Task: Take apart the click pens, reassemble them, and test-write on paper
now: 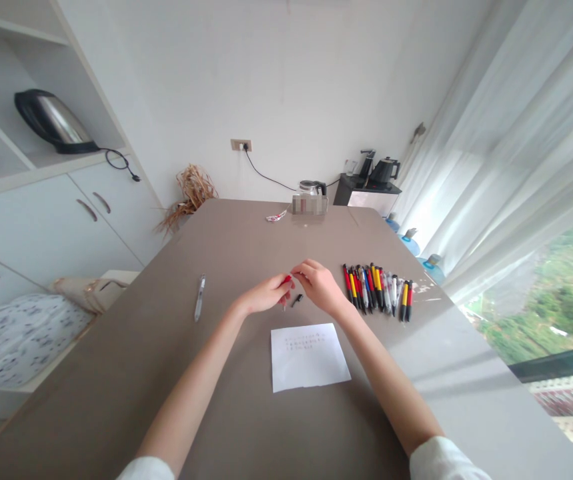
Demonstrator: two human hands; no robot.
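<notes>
My left hand (265, 296) is closed around a red pen part (287, 279), which shows between the thumb and fingers. A thin pale tip pokes out below those fingers. My right hand (316, 283) meets it from the right, its fingertips pinched together close to the red part. Whatever the right fingers grip is too small to make out. Just below the hands, a small black pen piece (297, 301) lies on the table. Nearer to me is a white sheet of paper (311, 367) with several lines of handwriting.
Several pens (377, 287), in red, yellow, black and clear, lie side by side on the right of the brown table (236, 413). A lone clear pen (199, 297) lies on the left. A glass pot (310, 188) stands at the far edge, beside a small red-and-white item (276, 217).
</notes>
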